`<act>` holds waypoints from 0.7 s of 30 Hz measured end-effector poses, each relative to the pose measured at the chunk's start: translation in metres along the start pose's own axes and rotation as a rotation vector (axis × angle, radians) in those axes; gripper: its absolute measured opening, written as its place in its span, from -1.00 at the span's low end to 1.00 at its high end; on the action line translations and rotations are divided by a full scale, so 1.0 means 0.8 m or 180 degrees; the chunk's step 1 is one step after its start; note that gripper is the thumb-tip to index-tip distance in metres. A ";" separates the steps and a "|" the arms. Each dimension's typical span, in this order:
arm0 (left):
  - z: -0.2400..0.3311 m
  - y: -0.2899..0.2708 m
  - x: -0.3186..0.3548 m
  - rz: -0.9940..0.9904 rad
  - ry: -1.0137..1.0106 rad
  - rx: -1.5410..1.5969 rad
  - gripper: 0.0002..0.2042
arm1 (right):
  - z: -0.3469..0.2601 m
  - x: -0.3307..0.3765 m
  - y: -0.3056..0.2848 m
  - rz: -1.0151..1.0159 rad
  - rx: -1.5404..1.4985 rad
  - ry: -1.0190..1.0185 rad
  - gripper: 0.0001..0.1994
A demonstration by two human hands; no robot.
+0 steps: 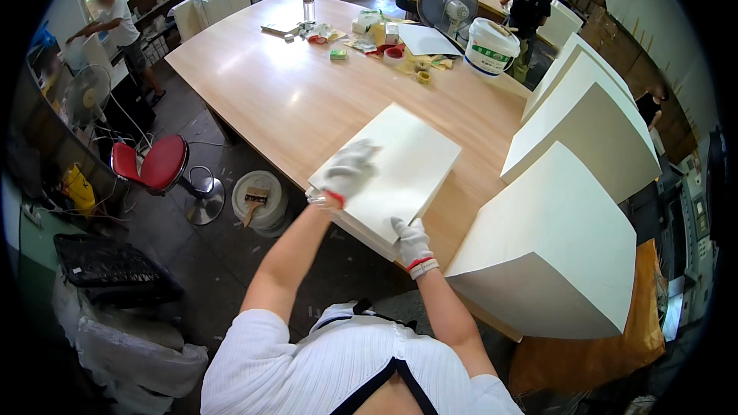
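A flat white box [407,157] lies at the near edge of the wooden table, with its large face up. My left hand [351,169], in a white glove, rests over the left part of that face. It is smeared by motion, though its fingers look stretched out flat. At the box's near right edge is my gloved right hand [413,240], its thumb and fingers gripping the side. The fingertips against the side are partly hidden. Under the left forearm more of the box's white side shows.
Large white box-like pieces [550,246] stand along the right side of the table [261,69]. Tape rolls, a white bucket [490,48] and a fan [447,8] sit farther back. A red stool [163,163] and a pail with a brush [261,204] are left. Other people work behind.
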State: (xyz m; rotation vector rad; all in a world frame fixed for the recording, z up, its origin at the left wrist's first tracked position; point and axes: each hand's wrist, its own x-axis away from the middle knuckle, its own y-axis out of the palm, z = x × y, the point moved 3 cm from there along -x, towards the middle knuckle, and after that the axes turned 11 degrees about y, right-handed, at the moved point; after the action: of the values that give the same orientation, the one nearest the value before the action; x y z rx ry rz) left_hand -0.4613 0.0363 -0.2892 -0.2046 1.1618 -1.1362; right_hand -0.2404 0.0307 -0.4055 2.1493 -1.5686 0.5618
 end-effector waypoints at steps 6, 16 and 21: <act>-0.117 -0.060 0.136 -0.0832 -0.0954 0.0298 -0.76 | -0.028 0.072 0.001 0.0859 0.2446 -0.1255 -0.21; -0.132 -0.076 0.158 -0.0574 -0.0315 0.0348 -0.78 | -0.023 0.108 0.023 0.1022 0.4102 -0.1776 -0.37; -0.149 -0.072 0.173 -0.0498 -0.0532 0.0185 -0.85 | -0.020 0.100 0.018 0.0913 0.4154 -0.2178 -0.41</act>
State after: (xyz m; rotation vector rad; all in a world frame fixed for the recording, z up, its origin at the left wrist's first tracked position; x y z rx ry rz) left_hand -0.5981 -0.0524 -0.3899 -0.3439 0.9764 -1.2638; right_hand -0.2325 -0.0271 -0.3471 3.3096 -2.2360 1.3124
